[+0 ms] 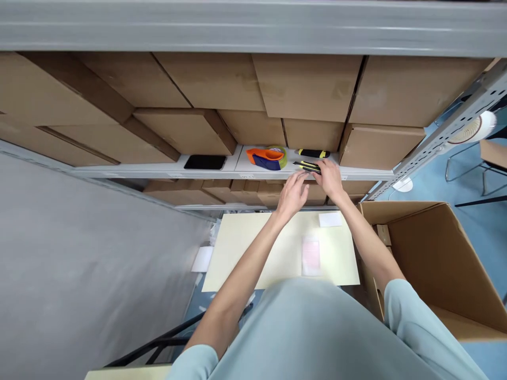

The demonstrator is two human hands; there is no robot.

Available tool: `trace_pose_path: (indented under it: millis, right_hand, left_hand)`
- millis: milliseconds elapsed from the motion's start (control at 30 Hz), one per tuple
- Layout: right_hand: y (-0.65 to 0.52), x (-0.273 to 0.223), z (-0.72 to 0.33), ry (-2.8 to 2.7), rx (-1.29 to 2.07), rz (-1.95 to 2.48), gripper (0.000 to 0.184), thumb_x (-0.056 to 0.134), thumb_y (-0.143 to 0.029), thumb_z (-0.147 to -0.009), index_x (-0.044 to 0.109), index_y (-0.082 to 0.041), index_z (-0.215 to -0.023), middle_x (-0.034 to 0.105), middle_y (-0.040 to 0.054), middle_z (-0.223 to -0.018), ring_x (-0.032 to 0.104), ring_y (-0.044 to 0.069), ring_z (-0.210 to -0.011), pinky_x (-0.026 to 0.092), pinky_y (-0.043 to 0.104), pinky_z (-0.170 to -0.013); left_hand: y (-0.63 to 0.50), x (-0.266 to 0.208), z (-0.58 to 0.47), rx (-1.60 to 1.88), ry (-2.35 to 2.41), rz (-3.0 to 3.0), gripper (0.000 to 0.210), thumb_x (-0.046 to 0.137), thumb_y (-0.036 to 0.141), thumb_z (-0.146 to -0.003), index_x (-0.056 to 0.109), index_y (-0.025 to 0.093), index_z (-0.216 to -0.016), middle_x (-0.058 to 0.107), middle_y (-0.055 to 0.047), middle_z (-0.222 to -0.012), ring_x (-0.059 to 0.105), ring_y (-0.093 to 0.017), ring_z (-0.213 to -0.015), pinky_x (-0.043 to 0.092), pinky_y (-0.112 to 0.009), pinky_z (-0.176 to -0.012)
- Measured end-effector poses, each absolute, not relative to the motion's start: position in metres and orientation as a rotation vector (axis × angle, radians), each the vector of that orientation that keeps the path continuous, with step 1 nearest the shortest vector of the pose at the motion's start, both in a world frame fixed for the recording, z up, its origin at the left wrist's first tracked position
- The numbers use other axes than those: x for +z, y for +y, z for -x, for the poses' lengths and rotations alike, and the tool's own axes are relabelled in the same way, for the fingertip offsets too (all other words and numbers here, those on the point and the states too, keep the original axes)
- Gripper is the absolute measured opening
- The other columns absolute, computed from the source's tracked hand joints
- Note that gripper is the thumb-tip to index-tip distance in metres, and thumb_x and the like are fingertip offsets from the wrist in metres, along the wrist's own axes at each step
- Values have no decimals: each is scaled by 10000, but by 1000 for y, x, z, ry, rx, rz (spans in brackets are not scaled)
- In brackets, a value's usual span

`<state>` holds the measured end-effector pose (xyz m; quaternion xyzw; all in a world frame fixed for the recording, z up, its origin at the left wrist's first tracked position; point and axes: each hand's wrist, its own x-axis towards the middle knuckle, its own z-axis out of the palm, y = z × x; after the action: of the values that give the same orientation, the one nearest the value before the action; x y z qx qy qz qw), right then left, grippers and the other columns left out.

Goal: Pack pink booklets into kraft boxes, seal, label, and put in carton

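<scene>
Your right hand (331, 182) is pinching the near cutter (306, 167) in its fingers over the shelf (214, 174), your left hand (292, 196) is reaching close, fingers slightly apart, so one cutter is looking caught while the far cutter (313, 153) is lying unheld.

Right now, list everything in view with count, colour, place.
Rack: one, grey, ahead
Boxes: many, brown, on rack
Phone: one, black, on rack
Tape dispenser: one, orange and blue, right of phone
Cutters: two, black and yellow, on rack
Tabletop: one, cream, lower centre
Papers: two, pale, on tabletop
Open carton: one, brown, right of tabletop
Fan: one, white, far right
Wall: one, grey, left
Shirt: one, pale blue, bottom
Left hand: one, bare, by nearer cutter
Right hand: one, bare, touching nearer cutter
</scene>
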<state>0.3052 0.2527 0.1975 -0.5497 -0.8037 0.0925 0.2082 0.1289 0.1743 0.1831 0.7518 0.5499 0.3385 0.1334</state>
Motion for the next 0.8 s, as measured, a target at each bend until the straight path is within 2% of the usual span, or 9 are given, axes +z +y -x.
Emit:
trace_pose_path:
  millis: [333,500,567,633,800]
  right_hand:
    - [300,186,-288,-2327,272,1660,312,621,-175,-1059,730,-137,-1349,746,184,-1387,593,335,-1313,394,464,-1146]
    - [259,171,-293,-2120,225,1557,350,525,-233,-1100,715,-148,-1382,647,196,-1549,542,348,-1418,402,484,-1192]
    - [220,146,-301,-2008,252,1547,375,454,-274,-1129,707,-180,-1389,636,192,-1556,542,340,-1439,421,501,-1195]
    - [172,108,-312,-1942,377,1600,379,426,-292,-1131,713,-198,-1358,682,189,-1480,580,335,-1406,455,512,-1180]
    - [41,-5,-341,-1752,898,1977,330,512,-290,-1072,710,-133,-1285,755,220,-1320,713,303,-1208,554,459,-1100]
  left_hand:
    - [170,157,-106,821,1608,-2147,406,542,227,-1046,689,271,-1422,671,-108,-1530,605,-299,-1461,485,-508,-1290]
    - [133,112,-89,711,1633,-2062,299,556,253,-1055,732,267,-1296,705,-109,-1465,644,-307,-1398,518,-497,-1247]
    - [108,85,-84,625,1654,-1995,244,560,253,-1053,751,264,-1204,716,-114,-1437,659,-315,-1369,531,-500,-1226]
    - [80,56,-81,499,1640,-1927,220,563,218,-1034,760,262,-1123,730,-119,-1398,673,-317,-1336,535,-495,-1217]
    - [13,-17,-88,161,1467,-1754,296,542,120,-969,770,244,-1111,750,-108,-1317,687,-300,-1315,540,-456,-1203]
